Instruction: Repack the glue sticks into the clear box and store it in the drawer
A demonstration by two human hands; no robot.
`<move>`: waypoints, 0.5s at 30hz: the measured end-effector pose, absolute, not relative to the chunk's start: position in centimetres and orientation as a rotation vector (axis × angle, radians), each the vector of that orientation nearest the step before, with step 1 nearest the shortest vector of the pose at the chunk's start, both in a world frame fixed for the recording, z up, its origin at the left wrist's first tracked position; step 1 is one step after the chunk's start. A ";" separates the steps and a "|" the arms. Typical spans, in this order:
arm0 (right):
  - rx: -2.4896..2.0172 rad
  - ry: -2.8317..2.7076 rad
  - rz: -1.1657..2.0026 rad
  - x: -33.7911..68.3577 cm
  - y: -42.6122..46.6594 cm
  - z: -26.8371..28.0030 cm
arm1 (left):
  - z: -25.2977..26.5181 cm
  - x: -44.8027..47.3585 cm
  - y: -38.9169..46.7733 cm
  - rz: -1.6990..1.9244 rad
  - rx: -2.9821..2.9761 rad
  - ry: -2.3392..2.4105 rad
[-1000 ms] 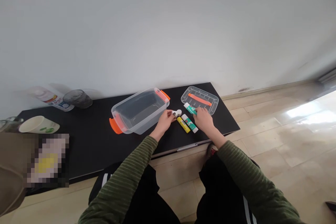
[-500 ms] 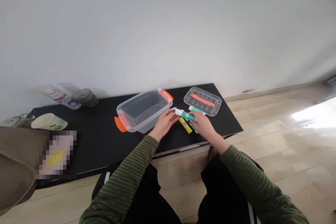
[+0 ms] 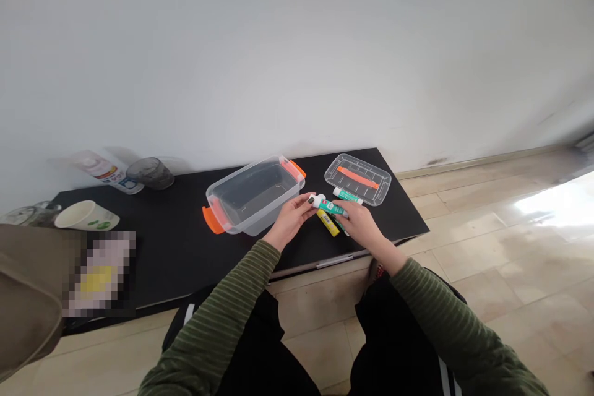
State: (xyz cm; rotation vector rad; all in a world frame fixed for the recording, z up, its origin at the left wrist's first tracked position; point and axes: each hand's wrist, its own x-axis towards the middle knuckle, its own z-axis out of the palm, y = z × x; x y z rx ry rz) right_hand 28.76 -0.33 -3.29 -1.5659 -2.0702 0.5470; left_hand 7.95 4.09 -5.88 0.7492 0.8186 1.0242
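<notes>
Above the black table, my right hand (image 3: pixel 361 223) grips the body of a green and white glue stick (image 3: pixel 332 206). My left hand (image 3: pixel 292 219) pinches the white cap at its other end between thumb and fingers. Beneath lie a yellow glue stick (image 3: pixel 328 223) and a dark green stick (image 3: pixel 343 226) partly covered by my right hand. Another green glue stick (image 3: pixel 347 196) rests at the near edge of a clear lid (image 3: pixel 383 189) with an orange handle. Just left of my hands stands an open clear plastic box (image 3: pixel 245 224) with orange latches.
The black table (image 3: pixel 185 260) runs along a white wall. At its left are a paper cup (image 3: pixel 86 216), a dark glass (image 3: pixel 151 173), a white spray can (image 3: pixel 104 171) and a glass jar (image 3: pixel 23 216). A person's brown sleeve or cap (image 3: pixel 32 297) shows at far left, beside a blurred patch.
The white end of the held glue stick looks shorter, with my left fingers nearer its green body. The things on the table have stayed in place.
</notes>
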 end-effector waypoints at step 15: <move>-1.937 -1.817 0.614 31.3 1.5 -3.1 | -7.6 10.3 7.8 0.994 1.571 1.137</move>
